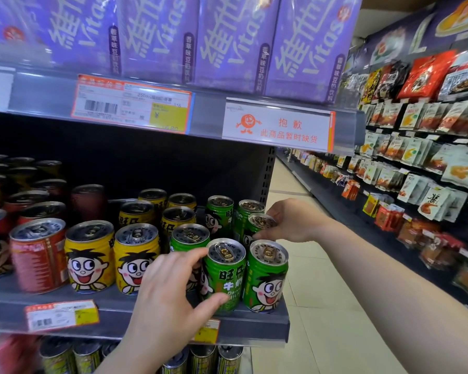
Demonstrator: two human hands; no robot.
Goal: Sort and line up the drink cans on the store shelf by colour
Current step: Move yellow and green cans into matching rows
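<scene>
Drink cans stand on the grey shelf (pixel 254 323) in colour groups: red cans (pixel 39 255) at left, yellow cans (pixel 89 256) in the middle, green cans (pixel 266 276) at right. My left hand (pixel 170 290) grips a green front-row can (pixel 223 276) by its side, thumb low, fingers at the rim. My right hand (pixel 292 221) holds another green can (pixel 260 225) in the second row at the shelf's right end, fingers on its rim and side. Both cans stand upright on the shelf.
Purple drink cartons (pixel 235 41) fill the shelf above, with price labels (pixel 131 103) on its edge. More cans (pixel 203 359) stand on the shelf below. To the right runs a tiled aisle (pixel 322 306) and a rack of snack packets (pixel 416 163).
</scene>
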